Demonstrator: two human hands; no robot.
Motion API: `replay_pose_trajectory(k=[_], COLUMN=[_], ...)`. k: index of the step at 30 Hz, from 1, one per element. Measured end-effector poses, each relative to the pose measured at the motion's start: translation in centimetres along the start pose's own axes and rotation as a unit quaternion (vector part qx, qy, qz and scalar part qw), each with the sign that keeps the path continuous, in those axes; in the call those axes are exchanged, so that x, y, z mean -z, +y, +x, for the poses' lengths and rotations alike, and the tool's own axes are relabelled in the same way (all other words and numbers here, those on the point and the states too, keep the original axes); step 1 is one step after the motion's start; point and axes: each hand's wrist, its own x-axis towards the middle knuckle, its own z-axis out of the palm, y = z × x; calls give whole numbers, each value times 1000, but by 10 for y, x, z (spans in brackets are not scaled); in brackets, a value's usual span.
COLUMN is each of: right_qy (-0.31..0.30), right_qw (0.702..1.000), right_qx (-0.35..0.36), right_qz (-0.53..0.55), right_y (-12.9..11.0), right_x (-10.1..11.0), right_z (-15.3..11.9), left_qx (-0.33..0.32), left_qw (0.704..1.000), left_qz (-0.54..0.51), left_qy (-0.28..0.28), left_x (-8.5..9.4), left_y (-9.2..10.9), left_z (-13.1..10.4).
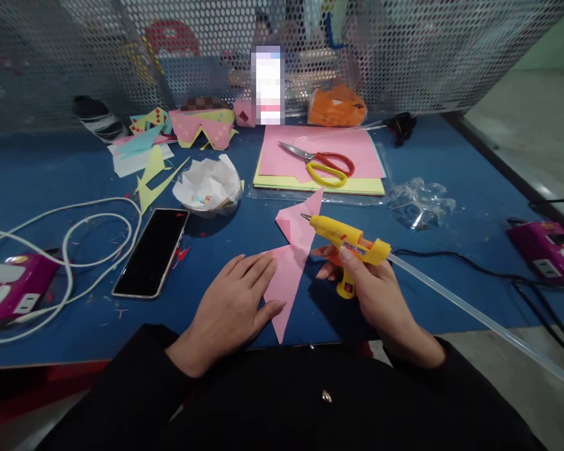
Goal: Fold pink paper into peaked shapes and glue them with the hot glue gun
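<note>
A cut piece of pink paper (297, 250) lies on the blue table, narrow at its near and far ends, with a small fold at its upper left. My left hand (237, 307) lies flat over its left edge, fingers stretched out. My right hand (369, 285) is wrapped round a yellow glue gun (338, 232), whose metal tip points left above the upper part of the paper. A long clear glue stick (451, 300) runs out of the gun's back toward the lower right.
Red and yellow scissors (326, 164) lie on stacked paper (272, 153) at the back. A crumpled white bowl (209, 185), a phone (151, 254) and a white cable (68, 250) are at left. Clear plastic (420, 203), a black cord (470, 269) and a purple power block (543, 247) are at right.
</note>
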Motion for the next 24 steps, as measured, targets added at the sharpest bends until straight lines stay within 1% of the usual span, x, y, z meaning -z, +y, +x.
replay_pose_trajectory(k=[6, 10, 13, 17, 20, 22, 24], right_qy=[-17, -25, -25, -25, -21, -15, -11], right_qw=[1000, 999, 999, 999, 999, 998, 999], right_qx=[-3, 2, 3, -1, -8, -18, -27], right_qz=[-17, -25, -32, -42, -50, -51, -41], right_y=[3, 5, 4, 1, 0, -1, -1], right_x=[2, 3, 3, 2, 1, 1, 1], right_z=[0, 0, -1, -2, -2, -1, 0], left_qx=[0, 31, 34, 12, -13, -32, -46], left_qw=[1000, 999, 999, 1000, 999, 998, 997], left_qz=[-15, -31, -31, -12, 22, 34, 38], left_qy=[-5, -3, 2, 5, 29, 41, 40], left_x=[5, 7, 5, 2, 1, 2, 6], left_y=[-1, -3, -2, 0, 4, 5, 5], left_z=[0, 0, 0, 0, 2, 6, 13])
